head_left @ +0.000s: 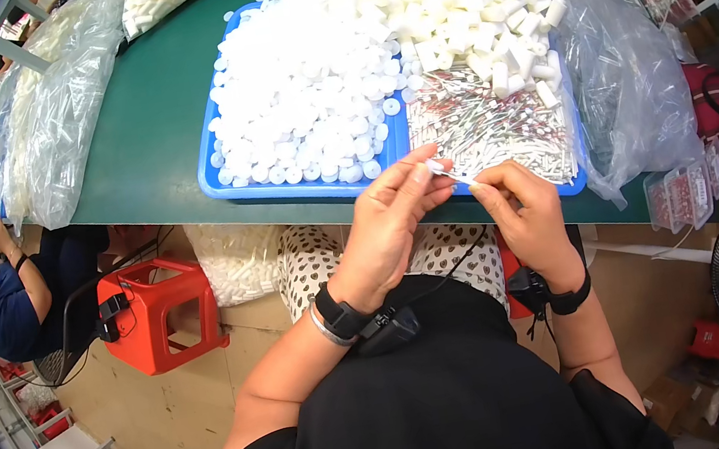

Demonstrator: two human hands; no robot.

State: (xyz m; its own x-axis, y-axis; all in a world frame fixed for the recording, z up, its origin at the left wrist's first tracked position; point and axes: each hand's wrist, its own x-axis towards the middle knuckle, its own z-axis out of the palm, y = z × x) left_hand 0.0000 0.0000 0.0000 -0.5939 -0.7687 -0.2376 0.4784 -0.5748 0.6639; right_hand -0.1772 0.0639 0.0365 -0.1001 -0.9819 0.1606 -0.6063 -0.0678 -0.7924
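A worker held a slim white stick-like piece (pixel 458 176) between both hands, just above the front edge of a blue divided tray (pixel 209 178) on a green surface (pixel 146 117). The left hand (pixel 384 217) had its grip closed in a thumb-and-finger pinch around one end of the piece, while the right hand's (pixel 521 208) grip was narrow, pinching the other end. The piece slanted down from left to right; finer detail at its ends was too small to tell.

Translucent white discs (pixel 295 104) were heaped in the tray's left compartment. Thin white-and-reddish sticks (pixel 484 127) filled the front of the right one, with cream-white cylinders (pixel 514 15) piled behind and partly over them. A clear plastic bag (pixel 626 82) lay crumpled along the tray's right side. A red stool (pixel 159 315) stood on the floor to the left, near a seated co-worker (pixel 14 309) in a dark top.
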